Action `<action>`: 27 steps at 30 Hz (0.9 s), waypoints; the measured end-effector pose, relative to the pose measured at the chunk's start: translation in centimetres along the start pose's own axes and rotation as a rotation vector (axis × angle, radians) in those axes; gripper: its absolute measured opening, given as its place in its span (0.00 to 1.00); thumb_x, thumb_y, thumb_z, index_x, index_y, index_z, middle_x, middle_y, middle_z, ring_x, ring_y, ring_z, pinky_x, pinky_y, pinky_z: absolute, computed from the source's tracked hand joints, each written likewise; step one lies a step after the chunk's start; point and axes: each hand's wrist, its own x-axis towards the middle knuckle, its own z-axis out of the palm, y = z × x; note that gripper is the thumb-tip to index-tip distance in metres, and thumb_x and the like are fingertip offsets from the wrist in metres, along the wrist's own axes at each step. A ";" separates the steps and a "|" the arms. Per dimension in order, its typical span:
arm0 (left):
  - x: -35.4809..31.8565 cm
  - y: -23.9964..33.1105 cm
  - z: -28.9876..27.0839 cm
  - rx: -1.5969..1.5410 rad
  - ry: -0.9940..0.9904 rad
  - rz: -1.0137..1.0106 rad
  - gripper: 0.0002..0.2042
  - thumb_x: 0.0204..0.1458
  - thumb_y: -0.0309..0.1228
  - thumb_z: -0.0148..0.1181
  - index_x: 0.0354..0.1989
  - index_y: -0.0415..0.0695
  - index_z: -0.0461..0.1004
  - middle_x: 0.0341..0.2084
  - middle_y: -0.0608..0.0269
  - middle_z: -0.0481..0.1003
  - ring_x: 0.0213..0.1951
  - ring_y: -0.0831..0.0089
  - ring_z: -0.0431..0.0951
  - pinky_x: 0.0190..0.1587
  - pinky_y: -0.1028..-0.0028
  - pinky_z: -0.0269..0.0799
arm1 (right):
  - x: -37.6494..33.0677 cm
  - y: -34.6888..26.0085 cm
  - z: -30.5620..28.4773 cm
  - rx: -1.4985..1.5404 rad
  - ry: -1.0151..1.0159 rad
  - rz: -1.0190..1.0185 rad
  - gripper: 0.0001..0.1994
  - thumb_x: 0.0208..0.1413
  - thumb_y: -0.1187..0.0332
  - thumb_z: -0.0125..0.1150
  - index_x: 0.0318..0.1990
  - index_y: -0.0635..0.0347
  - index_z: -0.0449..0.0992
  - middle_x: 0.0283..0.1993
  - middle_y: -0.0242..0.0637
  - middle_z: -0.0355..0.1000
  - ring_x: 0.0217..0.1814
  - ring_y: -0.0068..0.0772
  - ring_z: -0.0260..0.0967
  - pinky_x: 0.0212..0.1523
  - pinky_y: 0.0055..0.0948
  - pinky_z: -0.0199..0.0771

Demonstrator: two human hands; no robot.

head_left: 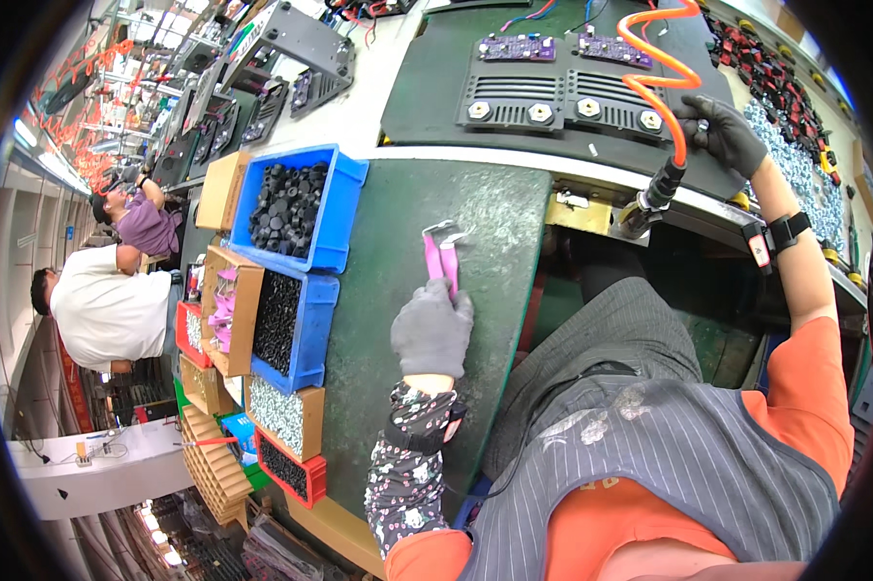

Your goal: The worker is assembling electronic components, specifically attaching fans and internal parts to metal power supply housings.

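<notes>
Now left hand (432, 327) holds pink pliers (441, 257), blue bins (301, 208) beside

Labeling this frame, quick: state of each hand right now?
Left hand: closed on pink pieces over the green mat.
Right hand: closed around the orange coiled hose.

Left hand (432, 329) rests on the mat (485, 223), gripping the pliers (441, 257) that lie ahead of it. Bins of small parts (296, 208) sit just left of it. Right hand (722, 131) is well apart to the right, on the panel (552, 92), beside the coiled hose (664, 73).
</notes>
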 end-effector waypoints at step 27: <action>16.1 10.0 -6.3 -0.818 0.137 0.249 0.10 0.51 0.34 0.58 0.37 0.42 0.76 0.25 0.66 0.75 0.27 0.80 0.70 0.34 0.78 0.67 | 6.9 -2.1 11.1 -0.731 -0.409 -0.563 0.10 0.49 0.74 0.57 0.40 0.56 0.76 0.42 0.39 0.73 0.43 0.27 0.69 0.38 0.26 0.71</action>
